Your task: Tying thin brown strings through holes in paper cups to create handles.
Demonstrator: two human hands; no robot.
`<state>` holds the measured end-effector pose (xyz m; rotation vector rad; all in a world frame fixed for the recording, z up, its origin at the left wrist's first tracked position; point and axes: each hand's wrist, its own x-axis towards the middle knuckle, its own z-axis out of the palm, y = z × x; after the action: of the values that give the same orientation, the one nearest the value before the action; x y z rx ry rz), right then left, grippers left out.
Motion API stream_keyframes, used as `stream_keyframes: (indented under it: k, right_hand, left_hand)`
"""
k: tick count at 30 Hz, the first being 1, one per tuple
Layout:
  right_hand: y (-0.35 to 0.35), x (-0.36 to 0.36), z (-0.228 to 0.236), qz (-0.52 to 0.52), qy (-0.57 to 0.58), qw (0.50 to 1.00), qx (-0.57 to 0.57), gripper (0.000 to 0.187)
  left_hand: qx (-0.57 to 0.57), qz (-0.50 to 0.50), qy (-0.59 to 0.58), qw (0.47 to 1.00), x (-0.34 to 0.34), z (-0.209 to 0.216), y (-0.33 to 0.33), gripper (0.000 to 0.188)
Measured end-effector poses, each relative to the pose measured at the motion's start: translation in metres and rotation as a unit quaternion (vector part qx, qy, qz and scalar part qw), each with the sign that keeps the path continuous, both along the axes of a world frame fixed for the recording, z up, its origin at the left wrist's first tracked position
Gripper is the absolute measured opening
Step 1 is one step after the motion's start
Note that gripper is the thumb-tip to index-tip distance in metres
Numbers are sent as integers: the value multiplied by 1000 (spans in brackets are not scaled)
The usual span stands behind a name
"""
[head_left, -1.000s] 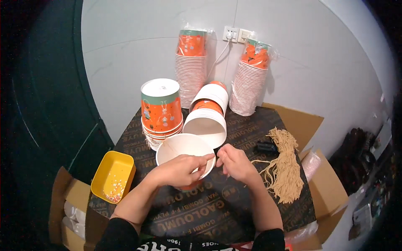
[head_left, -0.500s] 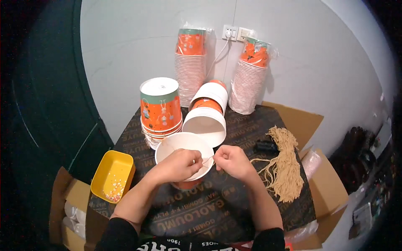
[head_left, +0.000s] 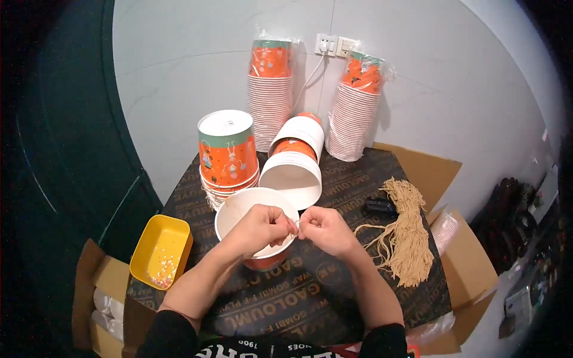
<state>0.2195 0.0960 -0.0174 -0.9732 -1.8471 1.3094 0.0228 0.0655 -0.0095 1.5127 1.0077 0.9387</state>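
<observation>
An upright orange paper bucket (head_left: 267, 197) with a white inside stands near the middle of the table. Over its right rim my left hand (head_left: 261, 230) is closed, pinching a thin light cord (head_left: 296, 227). Close beside it, my right hand (head_left: 327, 230) grips the same cord between thumb and fingers, just right of the rim. The hands nearly touch, so most of the cord between them is hidden. Behind the bucket stands an upside-down stack of orange and green buckets (head_left: 228, 156), with cord ends hanging at its lower rims.
More buckets (head_left: 290, 179) lie on their sides at the back. Two plastic-wrapped bucket stacks (head_left: 270, 101) stand against the wall. A yellow tray (head_left: 149, 244) with small beads sits left. Right lie a tan cord bundle (head_left: 409, 244) and a black object (head_left: 379, 206). Cardboard boxes (head_left: 471, 250) flank the table (head_left: 286, 298).
My hands have come closer together, the right one moving left and the left one slightly up and right. The bucket has shifted a little to the left.
</observation>
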Motion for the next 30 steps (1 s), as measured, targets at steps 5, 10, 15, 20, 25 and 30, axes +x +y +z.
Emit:
stream_keyframes:
  k: [5,10,15,20,25,30]
  right_hand:
    - [3,0,-7,37,4,999,-2,7]
    - [1,1,-1,16,10,1000,-2,7]
    - [-1,1,1,-23,104,993,-43,5]
    - [-13,-8,5,-23,95,992,80,4]
    - [-14,-7,4,-18,31,968,248,8]
    - [-3,-4,-5,-33,7,963,266,11]
  left_hand:
    - [-93,-26,-127,987,2,4,-2,7]
    - [-112,-11,-112,987,0,-3,0,9]
    - [-122,-11,-106,987,6,0,-1,11]
    - [-92,-18,-88,992,9,-3,-2,3]
    - [-62,-30,-51,996,8,-2,-3,6]
    - [-55,-38,-46,997,7,1,-2,9]
